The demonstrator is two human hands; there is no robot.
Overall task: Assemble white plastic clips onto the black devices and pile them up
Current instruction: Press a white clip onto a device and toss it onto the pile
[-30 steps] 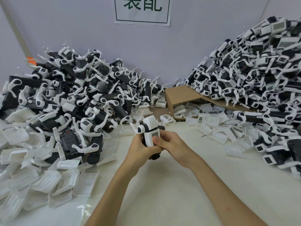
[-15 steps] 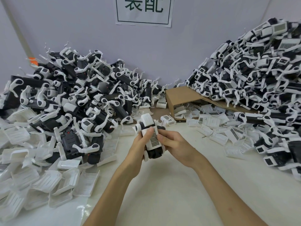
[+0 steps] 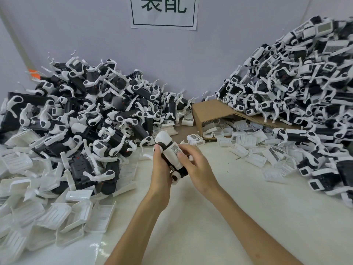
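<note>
Pale work surface [image 3: 191,222], bare down its near middle, both forearms coming in from 6 o'clock. Left hand [image 3: 162,169] is wrapped round the black device [image 3: 181,172] from the 9 o'clock side, thumb on its upper end; the device sits tilted, top toward 11 o'clock, apparently lifted off the surface. Right hand [image 3: 198,169] closes on it from 3 o'clock, a fingertip pressed on the barcoded white clip [image 3: 174,152]. Likely reason: the left braces while the right seats the clip. Whether it has snapped home cannot be told. At 8 o'clock lie loose white trays [image 3: 57,217], overlapping. Beyond, at 10 o'clock, stands a heap of devices [image 3: 86,115]. At 1 o'clock a tipped cardboard box [image 3: 212,111] spills labelled clips [image 3: 248,142] within right-hand reach. At 2 o'clock the taller heap [image 3: 305,83] shows many barcoded clips, so probably finished units. Nothing blocks the way to either heap, though both crowd the bare strip. Wall sign [image 3: 164,12] at 12 o'clock.
</note>
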